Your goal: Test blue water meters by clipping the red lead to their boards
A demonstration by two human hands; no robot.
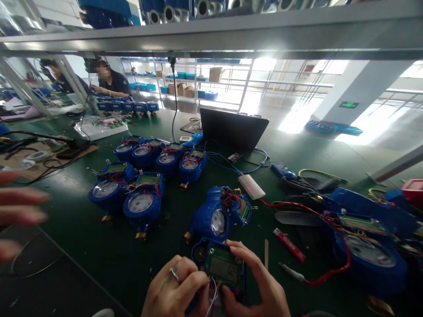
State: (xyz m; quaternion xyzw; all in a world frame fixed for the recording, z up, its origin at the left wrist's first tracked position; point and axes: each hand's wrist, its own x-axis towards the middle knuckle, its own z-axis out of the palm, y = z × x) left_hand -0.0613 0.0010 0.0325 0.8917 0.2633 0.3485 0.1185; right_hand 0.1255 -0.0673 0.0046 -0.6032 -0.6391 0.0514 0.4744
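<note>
Close in front of me is a blue water meter (242, 266) with its display box uncovered, showing a green circuit board and a grey LCD (220, 267). My right hand (261, 281) grips this box, index finger at its top edge and thumb below the screen. At the box's lower left, the fingers of my left hand (178, 284), with a ring on one, are pinched at thin white wires (213, 293). My hands hide the meter's lower part. Just beyond lies another blue water meter (206, 215), tilted, its red and yellow wires exposed.
Several blue water meters (142, 207) stand left of centre. A co-worker's blurred hand (20, 215) reaches in at left. Behind are a laptop (233, 130) and white box (251, 186); at right, a red-labelled marker-like stick (289, 245), a red cable (327, 277) and a wired meter (370, 255). A shelf (211, 37) crosses overhead.
</note>
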